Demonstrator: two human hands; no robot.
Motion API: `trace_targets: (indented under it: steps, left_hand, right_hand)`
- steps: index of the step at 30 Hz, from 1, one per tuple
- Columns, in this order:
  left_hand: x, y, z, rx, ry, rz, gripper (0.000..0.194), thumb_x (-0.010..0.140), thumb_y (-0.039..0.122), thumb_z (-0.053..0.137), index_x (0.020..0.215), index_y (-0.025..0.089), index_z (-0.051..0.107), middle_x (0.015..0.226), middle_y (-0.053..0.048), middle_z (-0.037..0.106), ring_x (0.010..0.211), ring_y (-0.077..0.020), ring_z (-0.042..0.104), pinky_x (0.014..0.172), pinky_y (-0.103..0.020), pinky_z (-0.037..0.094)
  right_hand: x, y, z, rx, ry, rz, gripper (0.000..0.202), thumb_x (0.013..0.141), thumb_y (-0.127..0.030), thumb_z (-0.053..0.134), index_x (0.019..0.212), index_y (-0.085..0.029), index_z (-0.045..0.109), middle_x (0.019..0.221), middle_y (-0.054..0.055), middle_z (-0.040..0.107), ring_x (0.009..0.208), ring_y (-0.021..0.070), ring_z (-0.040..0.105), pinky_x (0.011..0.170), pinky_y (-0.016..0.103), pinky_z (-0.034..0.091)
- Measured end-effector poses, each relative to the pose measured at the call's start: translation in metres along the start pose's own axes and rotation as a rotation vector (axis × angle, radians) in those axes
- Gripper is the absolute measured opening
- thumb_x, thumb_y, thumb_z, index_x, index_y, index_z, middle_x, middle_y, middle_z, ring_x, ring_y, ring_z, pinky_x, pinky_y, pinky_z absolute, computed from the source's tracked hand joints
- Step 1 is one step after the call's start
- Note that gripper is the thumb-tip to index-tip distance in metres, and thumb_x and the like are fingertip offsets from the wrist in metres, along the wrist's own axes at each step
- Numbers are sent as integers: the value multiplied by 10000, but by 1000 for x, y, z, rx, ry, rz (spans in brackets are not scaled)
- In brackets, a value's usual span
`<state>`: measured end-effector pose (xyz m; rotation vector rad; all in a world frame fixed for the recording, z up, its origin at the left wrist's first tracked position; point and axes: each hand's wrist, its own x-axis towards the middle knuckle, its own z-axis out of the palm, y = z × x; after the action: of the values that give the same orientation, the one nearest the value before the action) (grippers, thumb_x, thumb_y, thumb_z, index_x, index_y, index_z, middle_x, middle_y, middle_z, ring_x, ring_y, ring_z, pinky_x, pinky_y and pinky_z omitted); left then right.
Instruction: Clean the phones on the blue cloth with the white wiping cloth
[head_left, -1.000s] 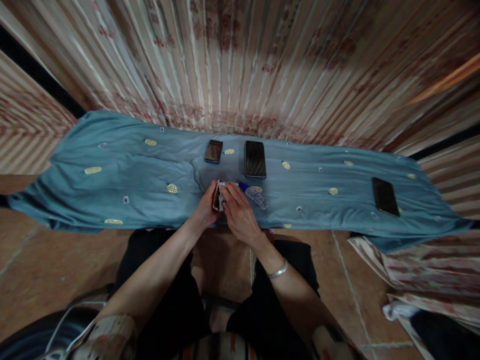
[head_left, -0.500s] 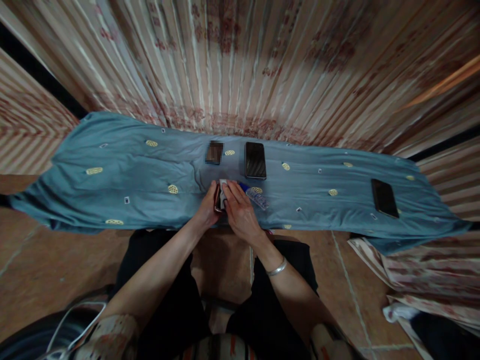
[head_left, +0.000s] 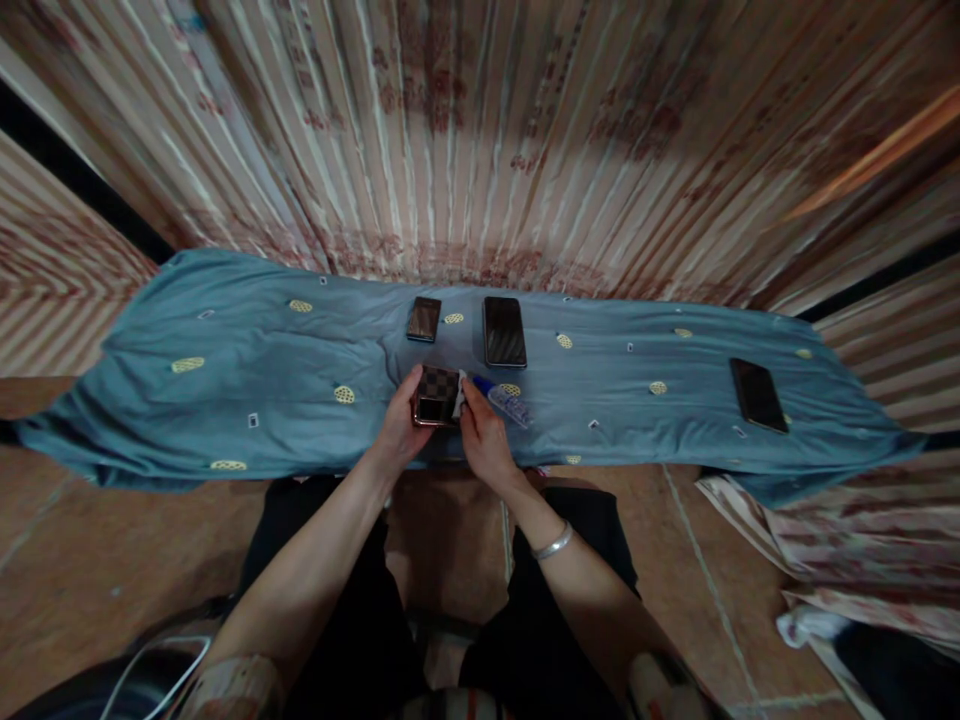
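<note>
My left hand (head_left: pixel 405 424) is closed around the left side of a small folded flip phone (head_left: pixel 438 392). It has a brown checkered face, a dark glossy panel along the near side and a rose-gold edge. Between the fingers of my right hand (head_left: pixel 486 432) is a pale cloth (head_left: pixel 460 392), pressed at the phone's right edge. Much of the cloth is hidden by the fingers. Just right of my right hand lies a clear bottle with a blue top (head_left: pixel 506 402). Beyond the hands lie a small dark phone (head_left: pixel 424 319) and a larger black phone (head_left: pixel 505 332).
A blue cloth with yellow patterns (head_left: pixel 247 350) covers the long narrow table. Another black phone (head_left: pixel 759 395) lies toward its right end. Pleated curtains (head_left: pixel 465 150) hang right behind the table. A white cable (head_left: pixel 161 665) loops at lower left.
The flip phone has turned so its checkered face shows toward me. My right hand with the cloth has moved off that face to the right edge. The view has shifted slightly.
</note>
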<state>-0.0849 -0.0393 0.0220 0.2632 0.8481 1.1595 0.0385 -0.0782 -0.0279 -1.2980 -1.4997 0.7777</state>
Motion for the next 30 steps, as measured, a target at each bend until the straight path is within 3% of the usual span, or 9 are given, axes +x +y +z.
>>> trace_targets:
  steps: [4, 7, 11, 15, 17, 21, 26, 30]
  left_hand:
    - [-2, 2, 4, 14, 20, 11, 334, 948, 381, 548, 1016, 108, 728, 918, -113, 791, 938, -267, 753, 851, -395, 609]
    - [-4, 3, 7, 56, 1, 22, 332, 953, 375, 542, 970, 102, 730, 905, -113, 788, 940, -258, 751, 851, -380, 604]
    - [-3, -1, 7, 114, -11, 59, 326, 948, 397, 571, 989, 117, 734, 887, -87, 789, 948, -246, 748, 857, -352, 589]
    - [0, -6, 0, 182, -36, 110, 360, 877, 470, 678, 979, 131, 741, 850, -65, 786, 992, -274, 733, 863, -344, 570]
    - [2, -8, -6, 218, -39, 200, 353, 812, 460, 752, 953, 136, 745, 873, -65, 786, 1018, -272, 722, 870, -332, 558]
    - [5, -12, -17, 293, 51, 355, 305, 676, 224, 842, 966, 194, 753, 970, -8, 783, 992, -173, 703, 895, -258, 510]
    - [0, -16, -16, 313, 27, 288, 269, 662, 181, 816, 927, 185, 766, 958, -25, 787, 990, -178, 701, 971, -288, 482]
    - [-6, -14, -8, 292, 2, 262, 261, 666, 228, 834, 916, 181, 774, 951, -30, 790, 1016, -199, 701, 958, -286, 496]
  right_hand:
    - [7, 4, 9, 333, 75, 173, 457, 917, -351, 521, 1318, -197, 674, 1337, 56, 702, 1286, 217, 627, 1164, 428, 443]
    - [13, 6, 9, 599, 49, 296, 396, 859, -414, 613, 1179, -215, 736, 1175, 46, 776, 1127, 234, 716, 1055, 440, 543]
    - [18, 10, 4, 722, 19, 372, 343, 779, -459, 718, 1014, -212, 754, 987, 82, 807, 941, 260, 764, 902, 433, 621]
    - [22, 12, 2, 698, 56, 355, 358, 780, -507, 731, 953, -194, 746, 852, 86, 790, 868, 260, 755, 821, 427, 635]
    - [25, 12, 1, 685, 97, 344, 385, 780, -527, 716, 964, -190, 748, 833, 70, 782, 854, 243, 747, 830, 406, 624]
    - [31, 8, -7, 538, 174, 238, 410, 822, -486, 651, 1091, -190, 742, 980, 45, 785, 930, 201, 726, 930, 362, 575]
    - [27, 4, -11, 179, 162, 74, 441, 910, -375, 560, 1283, -171, 680, 1211, 81, 748, 1138, 233, 687, 1033, 393, 528]
    - [18, 0, -2, 71, 133, 1, 467, 950, -314, 502, 1380, -177, 622, 1345, 108, 693, 1253, 242, 648, 1093, 414, 497]
